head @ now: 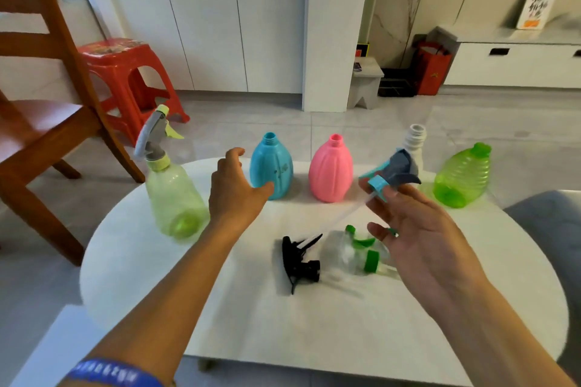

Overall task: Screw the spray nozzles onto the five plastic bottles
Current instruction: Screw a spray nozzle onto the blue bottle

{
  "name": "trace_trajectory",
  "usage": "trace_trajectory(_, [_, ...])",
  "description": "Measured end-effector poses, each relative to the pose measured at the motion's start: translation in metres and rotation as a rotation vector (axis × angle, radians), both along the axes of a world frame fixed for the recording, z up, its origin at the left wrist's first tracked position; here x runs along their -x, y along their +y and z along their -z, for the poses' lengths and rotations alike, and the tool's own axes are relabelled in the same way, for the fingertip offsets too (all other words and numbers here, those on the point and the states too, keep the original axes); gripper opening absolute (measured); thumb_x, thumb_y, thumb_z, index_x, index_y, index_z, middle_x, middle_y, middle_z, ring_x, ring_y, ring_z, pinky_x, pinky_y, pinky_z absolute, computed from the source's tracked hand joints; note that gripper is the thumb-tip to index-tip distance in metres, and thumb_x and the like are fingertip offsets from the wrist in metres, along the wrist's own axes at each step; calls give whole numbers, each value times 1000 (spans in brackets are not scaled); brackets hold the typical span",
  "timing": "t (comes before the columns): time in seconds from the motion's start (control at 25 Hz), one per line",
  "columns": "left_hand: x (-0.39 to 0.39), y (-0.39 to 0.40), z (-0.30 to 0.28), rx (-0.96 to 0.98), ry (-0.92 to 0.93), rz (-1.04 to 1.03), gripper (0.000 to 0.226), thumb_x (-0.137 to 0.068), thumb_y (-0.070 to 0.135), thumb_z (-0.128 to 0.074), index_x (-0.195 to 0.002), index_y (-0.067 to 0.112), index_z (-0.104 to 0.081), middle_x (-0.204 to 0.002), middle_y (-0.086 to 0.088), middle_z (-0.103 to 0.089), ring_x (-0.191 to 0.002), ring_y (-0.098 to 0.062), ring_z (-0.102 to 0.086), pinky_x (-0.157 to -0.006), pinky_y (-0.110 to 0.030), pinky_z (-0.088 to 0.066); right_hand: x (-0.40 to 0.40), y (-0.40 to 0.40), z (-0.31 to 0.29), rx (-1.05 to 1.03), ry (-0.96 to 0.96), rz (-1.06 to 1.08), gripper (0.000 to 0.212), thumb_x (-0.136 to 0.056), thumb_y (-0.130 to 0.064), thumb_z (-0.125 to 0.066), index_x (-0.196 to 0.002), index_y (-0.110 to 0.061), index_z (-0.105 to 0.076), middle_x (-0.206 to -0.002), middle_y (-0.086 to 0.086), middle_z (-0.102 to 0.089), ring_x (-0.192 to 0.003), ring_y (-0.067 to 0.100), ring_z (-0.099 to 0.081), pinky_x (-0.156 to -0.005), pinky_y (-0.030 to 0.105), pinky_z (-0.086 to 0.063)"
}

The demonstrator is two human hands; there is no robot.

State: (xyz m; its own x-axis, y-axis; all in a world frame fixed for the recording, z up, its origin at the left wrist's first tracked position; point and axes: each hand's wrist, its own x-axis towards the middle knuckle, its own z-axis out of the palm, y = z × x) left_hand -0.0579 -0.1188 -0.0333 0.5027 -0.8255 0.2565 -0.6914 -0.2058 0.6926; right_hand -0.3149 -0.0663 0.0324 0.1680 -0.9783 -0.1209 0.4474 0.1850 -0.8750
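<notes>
Teal nozzle (388,174) pinched in right hand (418,229); left hand (234,188) open

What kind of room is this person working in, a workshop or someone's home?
Most likely a home living or dining area. A wooden dining chair and a red plastic stool stand beside the white table, with tall white cupboards on a tiled floor behind.

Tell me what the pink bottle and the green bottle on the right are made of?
Both look like plastic. The pink bottle is solid-colored and smooth with a soft shine, so you cannot see inside. The green bottle is clear and glossy; light passes through its ridged sides.
</notes>
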Motion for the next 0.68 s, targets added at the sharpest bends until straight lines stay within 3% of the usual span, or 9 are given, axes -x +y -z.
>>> trace_trajectory(0.16, [10, -26, 13, 22, -29, 105, 106, -64, 37, -88, -148, 16, -28, -144, -10, -42, -127, -31, -42, -99, -45, -42, 23, 1, 4, -18, 4, -4, 16, -74, -13, -67, -85, -21, -75, -120, 14, -72, -92, 18, -63, -78, 36, -43])
trace_trajectory(0.24, [12, -37, 15, 67, 31, 133, 102, -62, 37, -90, -145, 18, -33, -139, -6, -47, -124, -29, -47, -97, -44, -45, 30, -1, 5, -20, 11, -6, 14, -72, -14, -69, -79, -23, -78, -119, 12, -73, -93, 20, -62, -78, 36, -43])
trace_trajectory(0.36, [11, -44, 17, 114, 138, 88, 84, -62, 33, -88, -130, 24, -39, -120, 7, -53, -108, -24, -56, -82, -34, -45, 30, -3, 6, 5, 34, 20, 15, -65, -20, -76, -79, -22, -79, -105, 3, -76, -84, 16, -61, -71, 32, -45])
trace_trajectory(0.48, [15, -44, 15, 87, 197, 49, 80, -60, 32, -89, -123, 26, -38, -111, 8, -53, -99, -24, -58, -78, -32, -45, 24, -7, 8, 41, 15, 105, 33, -55, -25, -83, -87, -18, -80, -88, 0, -71, -70, 9, -60, -56, 23, -49])
trace_trajectory(0.56, [16, -40, 11, 72, 192, 32, 81, -58, 34, -90, -123, 24, -42, -113, 4, -56, -102, -25, -58, -80, -34, -48, 20, -10, 8, 60, 21, 132, 46, -52, -28, -86, -95, -15, -79, -92, 4, -71, -73, 11, -61, -57, 24, -50])
trace_trajectory(0.68, [14, -28, -5, 96, 31, 17, 81, -54, 38, -89, -124, 22, -52, -117, -5, -56, -106, -30, -52, -84, -36, -46, 19, -12, 6, 91, 56, 167, 56, -52, -28, -86, -106, -17, -73, -103, 8, -72, -87, 17, -59, -65, 30, -44])
